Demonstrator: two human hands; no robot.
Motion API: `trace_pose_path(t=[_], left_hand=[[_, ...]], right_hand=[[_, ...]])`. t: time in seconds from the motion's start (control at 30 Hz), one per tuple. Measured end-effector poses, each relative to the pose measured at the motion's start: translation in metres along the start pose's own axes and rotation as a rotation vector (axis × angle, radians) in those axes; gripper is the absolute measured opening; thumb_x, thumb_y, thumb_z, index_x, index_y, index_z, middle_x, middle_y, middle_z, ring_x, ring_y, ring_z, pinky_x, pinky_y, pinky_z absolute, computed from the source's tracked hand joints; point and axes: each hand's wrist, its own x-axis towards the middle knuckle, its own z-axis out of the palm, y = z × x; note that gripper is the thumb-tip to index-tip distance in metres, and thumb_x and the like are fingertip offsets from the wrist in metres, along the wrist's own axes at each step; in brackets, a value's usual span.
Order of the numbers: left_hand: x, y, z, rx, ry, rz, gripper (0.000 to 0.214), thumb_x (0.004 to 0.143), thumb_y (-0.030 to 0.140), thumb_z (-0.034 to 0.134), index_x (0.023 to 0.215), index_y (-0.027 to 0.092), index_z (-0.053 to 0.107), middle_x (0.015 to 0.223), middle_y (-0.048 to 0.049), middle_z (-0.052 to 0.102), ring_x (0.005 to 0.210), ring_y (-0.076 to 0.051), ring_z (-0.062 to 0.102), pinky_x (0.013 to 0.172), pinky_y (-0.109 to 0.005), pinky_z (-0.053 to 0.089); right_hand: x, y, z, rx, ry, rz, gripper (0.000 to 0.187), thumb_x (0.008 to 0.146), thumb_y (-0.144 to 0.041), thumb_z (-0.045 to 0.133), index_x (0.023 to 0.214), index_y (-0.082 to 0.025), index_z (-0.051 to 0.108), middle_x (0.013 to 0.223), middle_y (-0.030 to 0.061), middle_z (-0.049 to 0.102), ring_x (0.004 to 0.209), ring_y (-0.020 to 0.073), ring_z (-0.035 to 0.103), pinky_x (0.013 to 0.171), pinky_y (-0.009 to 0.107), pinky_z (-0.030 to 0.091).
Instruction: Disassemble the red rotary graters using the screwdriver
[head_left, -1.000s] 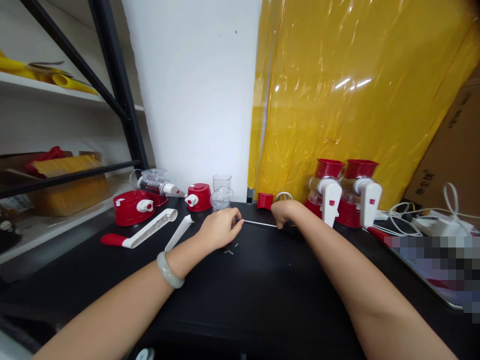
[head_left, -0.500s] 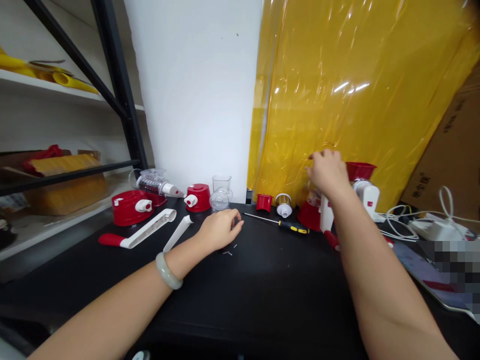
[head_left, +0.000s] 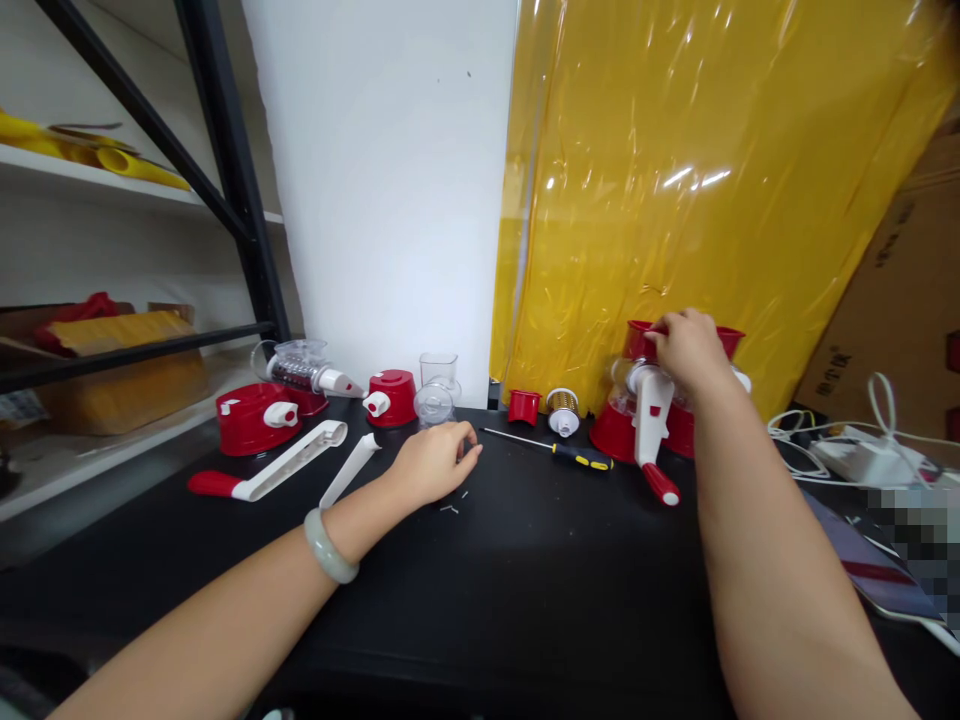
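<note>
My left hand (head_left: 435, 462) rests on the black table with loosely bent fingers, thumb apart, holding nothing. Small silvery screws (head_left: 450, 509) lie just in front of it, and a white strip-like cover (head_left: 351, 470) is beside its wrist. At the right, my right hand (head_left: 691, 350) has its bent fingers at the rim of the red hopper (head_left: 639, 340) on a rotary grater (head_left: 613, 430). The grater stands upright, its white crank (head_left: 651, 415) pointing down to a red grip. A second rotary grater (head_left: 679, 432) stands behind my right hand and forearm, partly hidden.
A screwdriver (head_left: 581, 457), a grating drum (head_left: 563, 412) and a red pusher (head_left: 524, 406) lie mid-table. Leftward are red bases (head_left: 255, 420) (head_left: 393, 397), a clear housing (head_left: 437, 390) and a loose crank handle (head_left: 296, 460). White cables (head_left: 817, 450) and a tablet (head_left: 862, 550) are at right.
My right hand has moved slightly right and down, uncovering the grater's red hopper and crank. The left hand stays where it was. The view has shifted slightly.
</note>
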Motion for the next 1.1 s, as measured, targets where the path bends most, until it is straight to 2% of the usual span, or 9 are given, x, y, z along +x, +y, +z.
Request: trace_pose_path(t=[0.13, 0.23, 0.33, 0.47, 0.63, 0.73, 0.87, 1.0, 1.1], left_hand=[[-0.001, 0.0, 0.0, 0.002, -0.004, -0.002, 0.022, 0.092, 0.04, 0.048, 0.094, 0.023, 0.061, 0.08, -0.0018, 0.068, 0.074, -0.02, 0.065, 0.061, -0.029, 0.04], [-0.001, 0.0, 0.0, 0.0, -0.005, -0.005, 0.021, 0.092, 0.039, 0.048, 0.094, 0.023, 0.061, 0.08, -0.0012, 0.068, 0.074, -0.02, 0.064, 0.061, -0.029, 0.04], [-0.002, 0.0, 0.0, 0.001, -0.001, -0.005, 0.021, 0.092, 0.039, 0.048, 0.094, 0.023, 0.061, 0.079, -0.001, 0.068, 0.073, -0.019, 0.064, 0.061, -0.029, 0.039], [-0.002, 0.001, -0.001, -0.006, 0.003, -0.004, 0.02, 0.092, 0.038, 0.048, 0.093, 0.023, 0.061, 0.079, -0.0009, 0.068, 0.071, -0.018, 0.063, 0.059, -0.028, 0.038], [-0.002, 0.001, -0.002, -0.004, 0.002, -0.005, 0.02, 0.092, 0.039, 0.048, 0.093, 0.023, 0.061, 0.08, -0.001, 0.068, 0.07, -0.018, 0.062, 0.059, -0.028, 0.036], [-0.001, 0.001, -0.001, -0.004, -0.001, -0.007, 0.02, 0.092, 0.038, 0.048, 0.093, 0.023, 0.061, 0.08, -0.001, 0.068, 0.071, -0.018, 0.062, 0.06, -0.028, 0.036], [-0.001, 0.001, 0.0, -0.004, 0.0, 0.0, 0.02, 0.092, 0.038, 0.049, 0.094, 0.023, 0.061, 0.08, -0.0011, 0.068, 0.073, -0.019, 0.064, 0.061, -0.029, 0.038], [-0.001, 0.001, -0.002, 0.004, -0.005, -0.003, 0.02, 0.092, 0.038, 0.049, 0.095, 0.022, 0.061, 0.08, -0.0014, 0.068, 0.072, -0.018, 0.063, 0.061, -0.028, 0.039], [-0.001, 0.003, -0.004, 0.003, -0.006, -0.004, 0.02, 0.092, 0.037, 0.049, 0.095, 0.022, 0.061, 0.08, -0.0016, 0.068, 0.07, -0.017, 0.063, 0.06, -0.028, 0.039]], right_hand=[[0.003, 0.004, 0.003, 0.042, 0.055, 0.011, 0.029, 0.094, -0.035, 0.049, 0.106, -0.015, 0.068, 0.105, 0.0151, 0.057, 0.107, 0.0304, 0.05, 0.094, 0.042, 0.04], [0.003, 0.001, 0.002, 0.096, 0.209, 0.03, 0.024, 0.093, -0.031, 0.052, 0.101, -0.015, 0.067, 0.1, 0.0143, 0.056, 0.102, 0.0294, 0.048, 0.093, 0.042, 0.038], [0.001, -0.006, -0.003, 0.143, 0.396, 0.036, 0.017, 0.091, -0.028, 0.056, 0.096, -0.014, 0.066, 0.105, 0.0172, 0.055, 0.104, 0.0296, 0.043, 0.094, 0.042, 0.036], [-0.002, -0.018, -0.015, 0.146, 0.484, 0.051, 0.018, 0.092, -0.026, 0.056, 0.104, -0.013, 0.062, 0.117, 0.0208, 0.051, 0.112, 0.0308, 0.039, 0.099, 0.043, 0.033], [-0.003, -0.04, -0.029, 0.284, 0.593, -0.059, 0.015, 0.092, -0.027, 0.056, 0.1, -0.016, 0.061, 0.109, 0.0164, 0.057, 0.106, 0.029, 0.047, 0.096, 0.044, 0.037], [-0.008, -0.067, -0.028, 0.354, 0.405, -0.175, 0.014, 0.095, -0.029, 0.052, 0.1, -0.018, 0.059, 0.099, 0.0106, 0.064, 0.092, 0.024, 0.058, 0.085, 0.038, 0.044], [-0.025, -0.112, -0.005, 0.286, -0.143, -0.358, 0.017, 0.098, -0.032, 0.05, 0.099, -0.018, 0.061, 0.095, 0.0094, 0.07, 0.088, 0.0216, 0.064, 0.078, 0.032, 0.047], [-0.043, -0.142, 0.037, 0.232, -0.358, -0.442, 0.015, 0.094, -0.031, 0.059, 0.094, -0.017, 0.065, 0.091, 0.0086, 0.072, 0.085, 0.0199, 0.066, 0.075, 0.03, 0.049], [-0.051, -0.148, 0.06, 0.188, -0.476, -0.466, 0.022, 0.096, -0.034, 0.058, 0.105, -0.015, 0.065, 0.101, 0.0077, 0.069, 0.089, 0.0187, 0.066, 0.08, 0.034, 0.054]])
